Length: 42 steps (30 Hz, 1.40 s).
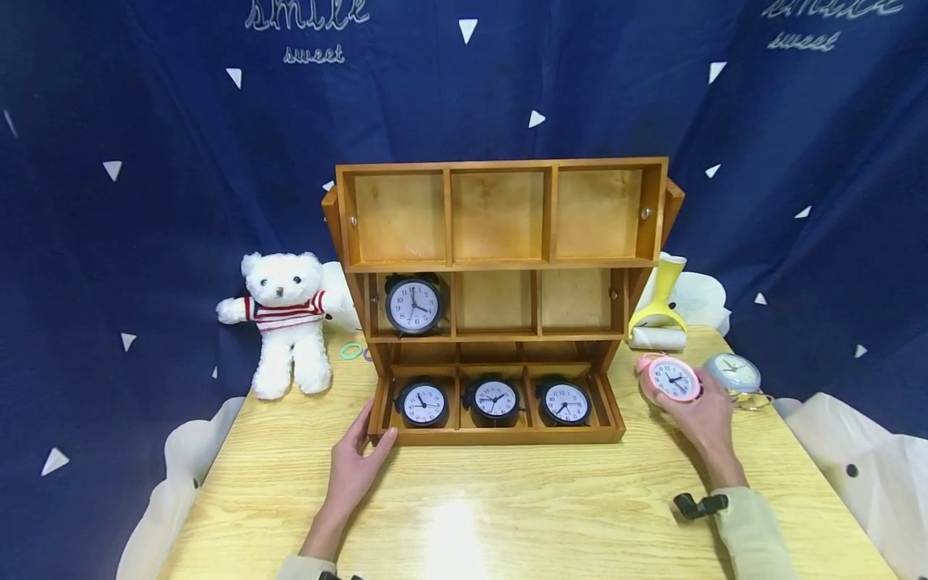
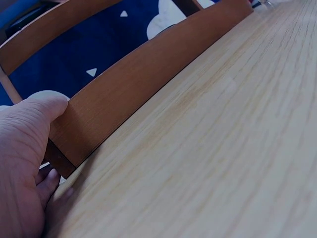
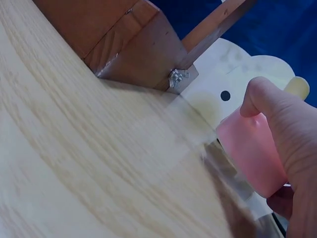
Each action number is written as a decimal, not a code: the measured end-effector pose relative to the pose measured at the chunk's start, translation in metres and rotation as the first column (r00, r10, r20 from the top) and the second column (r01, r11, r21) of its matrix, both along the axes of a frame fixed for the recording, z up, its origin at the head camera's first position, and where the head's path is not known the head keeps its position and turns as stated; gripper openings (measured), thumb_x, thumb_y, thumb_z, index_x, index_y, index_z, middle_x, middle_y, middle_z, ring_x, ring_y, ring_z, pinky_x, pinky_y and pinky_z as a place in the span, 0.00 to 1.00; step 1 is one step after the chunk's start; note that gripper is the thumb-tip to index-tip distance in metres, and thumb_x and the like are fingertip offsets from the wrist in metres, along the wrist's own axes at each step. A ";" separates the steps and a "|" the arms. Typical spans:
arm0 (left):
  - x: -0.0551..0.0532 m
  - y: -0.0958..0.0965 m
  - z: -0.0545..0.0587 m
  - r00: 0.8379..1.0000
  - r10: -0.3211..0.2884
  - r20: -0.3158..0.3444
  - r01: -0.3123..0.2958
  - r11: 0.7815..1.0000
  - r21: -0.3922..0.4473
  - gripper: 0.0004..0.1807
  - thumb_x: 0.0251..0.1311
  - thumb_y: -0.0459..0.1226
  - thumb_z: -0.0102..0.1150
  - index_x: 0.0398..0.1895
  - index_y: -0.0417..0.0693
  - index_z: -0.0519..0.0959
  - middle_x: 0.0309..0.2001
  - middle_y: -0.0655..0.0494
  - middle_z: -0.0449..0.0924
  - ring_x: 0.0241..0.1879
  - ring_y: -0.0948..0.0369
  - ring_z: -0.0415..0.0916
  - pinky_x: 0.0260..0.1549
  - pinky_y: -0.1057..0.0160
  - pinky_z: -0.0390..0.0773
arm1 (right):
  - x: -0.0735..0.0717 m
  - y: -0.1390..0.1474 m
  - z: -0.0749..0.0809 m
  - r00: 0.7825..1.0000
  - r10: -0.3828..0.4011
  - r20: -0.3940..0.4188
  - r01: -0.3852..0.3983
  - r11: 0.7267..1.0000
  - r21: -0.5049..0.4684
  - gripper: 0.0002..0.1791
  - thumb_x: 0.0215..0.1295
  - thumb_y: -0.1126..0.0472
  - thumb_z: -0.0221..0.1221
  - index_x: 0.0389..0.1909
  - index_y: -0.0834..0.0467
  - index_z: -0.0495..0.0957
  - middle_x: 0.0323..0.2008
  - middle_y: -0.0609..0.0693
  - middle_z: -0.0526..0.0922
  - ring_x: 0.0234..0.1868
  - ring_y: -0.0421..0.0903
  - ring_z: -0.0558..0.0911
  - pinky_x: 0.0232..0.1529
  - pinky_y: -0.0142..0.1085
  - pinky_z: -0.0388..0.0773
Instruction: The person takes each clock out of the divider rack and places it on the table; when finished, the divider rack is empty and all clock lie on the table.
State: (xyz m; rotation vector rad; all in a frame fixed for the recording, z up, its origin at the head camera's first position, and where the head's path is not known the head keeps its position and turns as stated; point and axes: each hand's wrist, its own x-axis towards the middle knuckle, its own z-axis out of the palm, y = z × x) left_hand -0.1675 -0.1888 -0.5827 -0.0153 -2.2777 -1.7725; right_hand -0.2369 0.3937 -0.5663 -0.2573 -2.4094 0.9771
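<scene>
A wooden three-tier organizer point(image 1: 500, 437) stands in the middle of the table, its tiers split into compartments. My left hand point(image 1: 357, 467) grips the front left corner of its bottom tier, thumb on the front board point(image 2: 133, 74). Three black alarm clocks point(image 1: 495, 399) sit in the bottom compartments, one in each. Another black alarm clock point(image 1: 413, 306) is in the left compartment of the middle tier. To the right of the organizer, my right hand point(image 1: 702, 412) holds a pink alarm clock point(image 1: 673, 379) by its sides, dial facing up toward me. The right wrist view shows the pink casing point(image 3: 252, 153) between thumb and fingers.
A light blue clock point(image 1: 732, 372) lies behind my right hand, with thin yellowish glasses point(image 1: 752, 400) beside it. Farther back is a yellow-handled lint roller point(image 1: 658, 322). A white teddy bear point(image 1: 286, 322) sits at the left, near a green hair tie point(image 1: 351, 351).
</scene>
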 end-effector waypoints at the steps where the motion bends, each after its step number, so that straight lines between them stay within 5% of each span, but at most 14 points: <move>1: 0.000 0.000 0.000 1.000 0.000 0.000 0.000 1.000 -0.002 0.40 0.66 0.36 0.71 0.79 0.40 0.64 0.75 0.40 0.65 0.72 0.44 0.68 0.69 0.52 0.68 | 0.000 0.000 -0.001 1.000 0.004 0.007 -0.004 1.000 -0.001 0.38 0.45 0.57 0.80 0.56 0.68 0.77 0.45 0.67 0.82 0.47 0.61 0.77 0.45 0.50 0.69; 14: 0.001 -0.001 -0.003 1.000 0.021 0.003 -0.021 1.000 -0.020 0.40 0.66 0.40 0.72 0.79 0.43 0.65 0.76 0.43 0.66 0.71 0.47 0.69 0.67 0.61 0.68 | -0.004 0.002 -0.010 0.999 0.008 0.034 -0.009 1.000 0.025 0.40 0.44 0.55 0.80 0.57 0.69 0.76 0.47 0.69 0.81 0.50 0.65 0.77 0.46 0.54 0.68; 24: 0.001 -0.001 -0.003 1.000 0.015 0.021 -0.015 0.999 -0.032 0.41 0.66 0.42 0.72 0.79 0.48 0.66 0.76 0.47 0.66 0.71 0.51 0.69 0.68 0.55 0.69 | -0.001 0.000 -0.008 0.997 0.021 0.071 -0.021 1.000 -0.002 0.44 0.49 0.54 0.78 0.64 0.71 0.73 0.53 0.72 0.78 0.55 0.68 0.75 0.52 0.59 0.70; 35: -0.001 -0.001 -0.003 1.000 0.014 0.013 -0.013 1.000 -0.023 0.41 0.66 0.42 0.72 0.79 0.46 0.66 0.76 0.46 0.66 0.71 0.49 0.69 0.69 0.56 0.69 | 0.006 -0.011 0.012 0.999 0.024 0.026 -0.023 1.000 -0.019 0.51 0.54 0.56 0.75 0.75 0.71 0.63 0.69 0.77 0.68 0.68 0.75 0.68 0.67 0.68 0.66; 39: -0.001 -0.002 -0.004 1.000 0.017 0.016 -0.017 1.000 -0.024 0.41 0.66 0.42 0.72 0.79 0.47 0.66 0.76 0.46 0.66 0.72 0.47 0.69 0.69 0.56 0.69 | 0.011 -0.022 0.024 0.997 0.016 -0.078 -0.018 1.000 -0.019 0.48 0.52 0.58 0.74 0.74 0.67 0.66 0.70 0.74 0.68 0.69 0.75 0.68 0.68 0.70 0.63; 42: 0.000 -0.001 -0.004 1.000 0.024 0.019 -0.024 0.999 -0.028 0.41 0.65 0.42 0.73 0.79 0.47 0.66 0.76 0.46 0.67 0.72 0.48 0.69 0.68 0.56 0.69 | 0.015 -0.032 0.035 0.976 0.017 -0.219 -0.021 1.000 -0.020 0.45 0.49 0.61 0.75 0.71 0.66 0.72 0.68 0.71 0.73 0.65 0.73 0.73 0.66 0.63 0.69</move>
